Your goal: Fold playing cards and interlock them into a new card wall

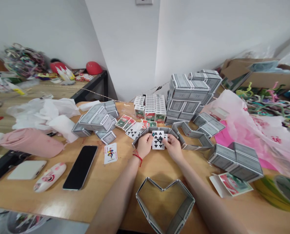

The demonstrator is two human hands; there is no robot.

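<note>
Both of my hands pinch playing cards (158, 143) held face up, clubs showing, with one card edge jutting out at the right. My left hand (145, 144) grips the left side with its thumb on top; a red string is round that wrist. My right hand (173, 146) holds the right side the same way. Just behind the hands stands a folded card frame (175, 132), partly hidden by them. Between my forearms a heart-shaped card frame (145, 213) rests on the table. A joker card (110, 153) lies face up to the left.
Stacked card blocks (184, 97) rise at the back right, beside rows of card boxes (149, 109). More folded card pieces (96, 118) sit left, others (237, 161) right. A phone (80, 167), a white mouse-shaped item (49, 177) and green-yellow tape (279, 191) lie on the table (98, 198).
</note>
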